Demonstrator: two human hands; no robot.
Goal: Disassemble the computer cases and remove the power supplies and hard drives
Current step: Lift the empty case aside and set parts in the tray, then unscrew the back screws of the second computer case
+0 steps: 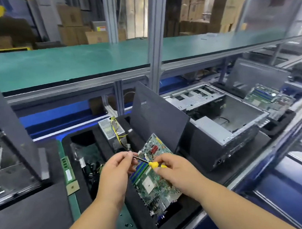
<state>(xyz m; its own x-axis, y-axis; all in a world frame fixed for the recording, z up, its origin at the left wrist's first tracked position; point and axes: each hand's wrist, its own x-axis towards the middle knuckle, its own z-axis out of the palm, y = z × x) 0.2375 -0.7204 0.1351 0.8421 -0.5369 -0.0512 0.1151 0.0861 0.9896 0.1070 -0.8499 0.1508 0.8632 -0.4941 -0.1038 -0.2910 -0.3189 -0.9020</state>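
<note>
- The right hand [169, 166] is curled around the yellow plastic handle of a small screwdriver [148, 161], whose thin metal shaft slants up and to the left.
- The left hand [115, 167] has thumb and forefinger pressed together at the shaft's tip, pinching a tiny silvery part, too small to name.
- Both hands hover above a green motherboard [153, 181], a flat board studded with blue slots, a red connector and a pale square socket, lying tilted in a black foam tray [171, 215].
- Behind it in the tray stands a boxy grey power supply [111, 129] with a perforated metal face and yellow wires.
- A dark, flat side panel [156, 117] leans upright between the tray and an open computer case [221, 116], a bare sheet-metal shell toward the tabletop's right edge.
- A green memory stick [68, 170] lies left of the tray.
- Another dark case [1, 138] sits at the left edge.
</note>
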